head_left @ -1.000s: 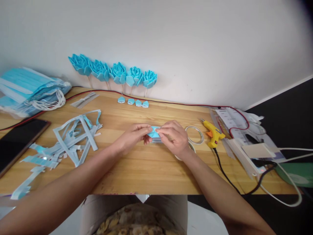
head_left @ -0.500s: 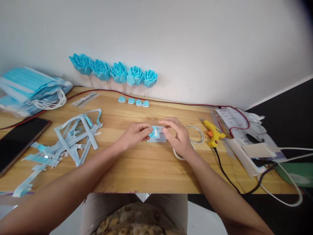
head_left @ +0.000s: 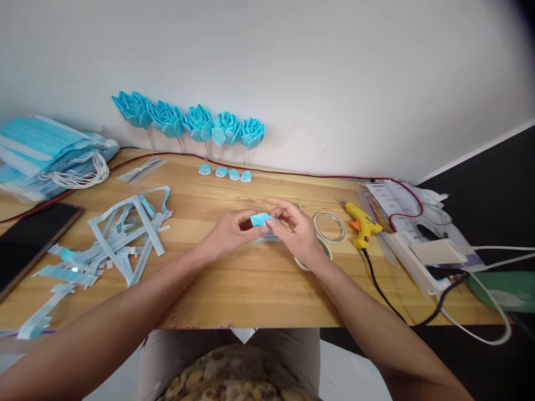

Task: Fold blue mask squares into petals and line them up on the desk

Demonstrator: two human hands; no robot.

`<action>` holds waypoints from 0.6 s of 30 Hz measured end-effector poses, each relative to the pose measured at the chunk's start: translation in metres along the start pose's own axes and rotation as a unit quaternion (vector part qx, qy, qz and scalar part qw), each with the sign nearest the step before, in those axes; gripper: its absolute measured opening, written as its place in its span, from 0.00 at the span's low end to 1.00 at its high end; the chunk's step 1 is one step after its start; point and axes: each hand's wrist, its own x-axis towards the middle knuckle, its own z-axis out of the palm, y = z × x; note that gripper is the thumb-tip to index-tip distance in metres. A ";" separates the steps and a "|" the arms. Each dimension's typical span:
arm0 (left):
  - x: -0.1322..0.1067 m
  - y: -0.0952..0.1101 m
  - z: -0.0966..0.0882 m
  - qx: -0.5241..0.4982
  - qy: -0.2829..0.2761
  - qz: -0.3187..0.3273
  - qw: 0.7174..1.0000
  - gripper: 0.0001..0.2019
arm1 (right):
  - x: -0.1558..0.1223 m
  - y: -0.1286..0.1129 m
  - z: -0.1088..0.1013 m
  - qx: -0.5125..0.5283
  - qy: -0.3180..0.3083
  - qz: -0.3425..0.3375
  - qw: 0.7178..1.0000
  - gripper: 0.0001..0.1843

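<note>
A small folded piece of light-blue fabric (head_left: pixel 261 219) is pinched between my two hands over the middle of the table. My left hand (head_left: pixel 232 231) grips its left end, fingers closed. At its right end, my right hand (head_left: pixel 295 228) holds it between thumb and fingers. Under the hands a flat stack of pale strips (head_left: pixel 268 238) shows only in part. Two tape rolls lie near my right hand: one tape roll (head_left: pixel 330 227) in plain sight, another tape roll (head_left: pixel 325 257) partly covered by my wrist. Several small folded blue petals (head_left: pixel 221 172) sit in a row farther back.
Several blue fabric flowers (head_left: pixel 198 123) on sticks lean on the wall. Face masks (head_left: pixel 37 146) are piled at left, near a phone (head_left: pixel 31 239) and cut strips (head_left: pixel 121 245). A yellow glue gun (head_left: pixel 364 224) and a power strip (head_left: pixel 412 262) with cords lie at right.
My right hand has moved left and closed on the blue piece, which is now lifted and folded to a pointed shape. The view has shifted slightly.
</note>
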 end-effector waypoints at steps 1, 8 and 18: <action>0.000 -0.002 0.001 -0.012 -0.001 0.001 1.000 0.14 | 0.000 0.000 0.000 0.007 0.001 0.004 1.000 0.20; 0.001 0.000 -0.004 -0.037 0.043 0.011 0.998 0.13 | 0.003 0.002 -0.003 0.055 0.010 0.015 0.998 0.19; 0.001 0.002 -0.004 -0.028 0.072 -0.006 0.997 0.14 | 0.009 -0.005 -0.019 -0.079 0.012 -0.032 0.996 0.17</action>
